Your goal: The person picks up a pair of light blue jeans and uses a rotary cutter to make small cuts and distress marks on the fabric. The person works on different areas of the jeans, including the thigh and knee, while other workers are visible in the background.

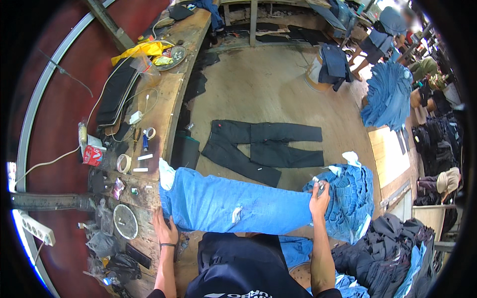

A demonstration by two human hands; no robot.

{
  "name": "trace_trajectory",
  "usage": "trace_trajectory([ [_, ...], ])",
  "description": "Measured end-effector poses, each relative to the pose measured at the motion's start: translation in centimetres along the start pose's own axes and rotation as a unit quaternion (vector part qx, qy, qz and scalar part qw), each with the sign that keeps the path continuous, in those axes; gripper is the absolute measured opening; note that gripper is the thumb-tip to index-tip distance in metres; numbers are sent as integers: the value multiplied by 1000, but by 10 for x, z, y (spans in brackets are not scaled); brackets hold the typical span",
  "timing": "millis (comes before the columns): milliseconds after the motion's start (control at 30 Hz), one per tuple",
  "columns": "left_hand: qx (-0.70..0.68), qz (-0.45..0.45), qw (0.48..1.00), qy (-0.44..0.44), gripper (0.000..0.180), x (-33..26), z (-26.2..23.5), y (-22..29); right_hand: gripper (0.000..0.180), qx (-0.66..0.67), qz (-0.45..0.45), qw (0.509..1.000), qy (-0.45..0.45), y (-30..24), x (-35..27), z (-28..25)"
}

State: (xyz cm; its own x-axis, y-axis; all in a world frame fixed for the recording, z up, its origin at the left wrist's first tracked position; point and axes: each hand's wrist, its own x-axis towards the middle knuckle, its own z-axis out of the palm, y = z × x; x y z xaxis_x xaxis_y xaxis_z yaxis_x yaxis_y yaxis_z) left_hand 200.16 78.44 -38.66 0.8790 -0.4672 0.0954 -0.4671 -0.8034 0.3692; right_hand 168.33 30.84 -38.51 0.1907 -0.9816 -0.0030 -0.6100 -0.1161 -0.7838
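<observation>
- We find a round metal tray (178, 55) on the wooden workbench (169, 104), with a yellow sheet (141, 51) overlapping its edge and a green-and-white packet (163, 60) on it.
- We see dark cloth (334, 68) draped over a pale bucket (314, 75), hiding its inside; we cannot tell what the red-and-white pack (93, 155) holds.
- Our left hand (165, 227) has its fingers extended and thumb apart, touching the blue jeans (263, 208) near the waist end, at the bench's edge.
- Our right hand (319, 199) is closed around a small metal object (322, 186), too small to identify, at the jeans' other end.
- The jeans stretch crosswise before us, from the bench to a heap of blue denim (350, 201).
- Beyond them, black trousers (288, 155) lie spread on the brown floor (278, 94).
- We notice another person (390, 30) at the upper right, near more piled denim (387, 94).
</observation>
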Motion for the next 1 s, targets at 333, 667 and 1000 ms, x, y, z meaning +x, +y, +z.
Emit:
trace_trajectory([
  [333,-26,-73,985,-155,26,40,-52,27,38,-198,-131,968,86,66,53,-99],
  [667,-334,149,802,-472,40,-12,31,265,49,-379,-241,831,329,-4,276,-291],
  [1000,-438,-28,888,-138,31,5,117,293,32,-229,-373,816,379,-173,300,-231],
])
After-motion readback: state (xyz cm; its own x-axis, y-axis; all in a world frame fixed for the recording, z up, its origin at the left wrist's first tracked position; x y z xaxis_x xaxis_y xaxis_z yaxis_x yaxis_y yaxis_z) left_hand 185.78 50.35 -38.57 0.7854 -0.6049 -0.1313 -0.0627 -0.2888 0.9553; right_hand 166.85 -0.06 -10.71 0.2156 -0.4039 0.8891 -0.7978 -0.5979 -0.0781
